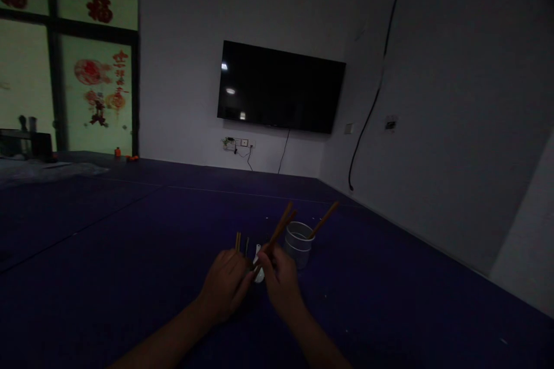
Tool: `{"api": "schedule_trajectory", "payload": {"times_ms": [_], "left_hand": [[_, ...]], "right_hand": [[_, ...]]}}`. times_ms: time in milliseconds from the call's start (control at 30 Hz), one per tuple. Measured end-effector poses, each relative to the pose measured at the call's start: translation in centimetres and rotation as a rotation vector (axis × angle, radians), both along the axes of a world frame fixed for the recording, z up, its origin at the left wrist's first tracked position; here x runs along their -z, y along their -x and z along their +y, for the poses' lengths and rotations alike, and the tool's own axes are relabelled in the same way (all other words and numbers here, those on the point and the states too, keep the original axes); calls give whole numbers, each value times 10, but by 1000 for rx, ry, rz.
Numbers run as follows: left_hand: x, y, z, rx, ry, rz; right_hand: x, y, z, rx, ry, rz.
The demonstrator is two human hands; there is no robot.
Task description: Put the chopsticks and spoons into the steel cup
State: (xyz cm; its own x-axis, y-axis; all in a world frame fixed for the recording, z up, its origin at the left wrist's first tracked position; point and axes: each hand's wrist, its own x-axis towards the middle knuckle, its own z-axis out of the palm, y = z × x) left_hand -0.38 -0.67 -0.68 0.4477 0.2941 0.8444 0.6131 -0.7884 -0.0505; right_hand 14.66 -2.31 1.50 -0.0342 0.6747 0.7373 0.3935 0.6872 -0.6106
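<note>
Wooden chopsticks (280, 228) slant up and to the right out of my right hand (280, 279), whose fingers are closed round them. Their lower ends reach my left hand (227, 279), which is curled and pinches there. Under and between the hands lies a white spoon (259, 275), partly covered. Just beyond my left fingers, a pair of light sticks (238, 240) and a dark slim utensil (246, 245) show; their near ends are hidden. A silvery metal cup (298, 245) stands upright beyond my right hand, with a wooden chopstick (324, 220) leaning out to the right.
Dark blue-purple matting (151, 242) covers the floor. A television (281, 86) hangs on the far wall above sockets and cables. Glass doors (95, 81) with red decorations are at the left, near plastic sheeting (47, 170) and small orange objects (118, 152). A black cable (372, 106) hangs at right.
</note>
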Motion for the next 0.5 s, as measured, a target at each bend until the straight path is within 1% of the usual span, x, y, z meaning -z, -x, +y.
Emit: {"api": "schedule_trajectory", "payload": {"times_ms": [67,133,200,300,367,500], "left_hand": [[2,1,2,-14,76,-3],[3,2,5,-41,154,-15],[5,4,9,-69,230,-34],[7,6,15,-115,329,-65],[9,6,18,-149,378,-86],[11,7,22,-171,440,-122]], "right_hand": [[-3,-9,4,107,-12,20],[-6,-20,10,242,-23,-2],[-7,-29,15,370,-27,-39],[-5,-36,22,517,-39,-133],[-2,-38,25,588,-52,-200],[5,-39,29,663,-49,-288]]}}
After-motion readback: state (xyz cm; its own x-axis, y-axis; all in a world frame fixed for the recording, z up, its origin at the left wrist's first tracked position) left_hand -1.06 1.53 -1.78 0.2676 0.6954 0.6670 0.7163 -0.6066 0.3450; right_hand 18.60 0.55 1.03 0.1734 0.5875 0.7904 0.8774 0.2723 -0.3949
